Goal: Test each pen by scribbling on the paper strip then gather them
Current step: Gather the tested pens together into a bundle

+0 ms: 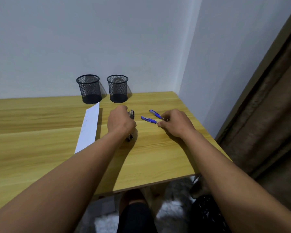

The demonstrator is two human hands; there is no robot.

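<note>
A white paper strip (89, 126) lies lengthwise on the wooden table (40, 148), left of my hands. My left hand (120, 121) is closed around black pens (132, 114); their ends stick out above and below my fist. Two blue pens (149, 120) lie side by side on the table to the right. My right hand (175, 123) pinches the near ends of the blue pens between thumb and fingers.
Two black mesh pen cups (89, 89) (118, 88) stand at the back of the table against the wall. The table's right edge (213, 142) runs close to my right wrist. A brown curtain hangs at the far right.
</note>
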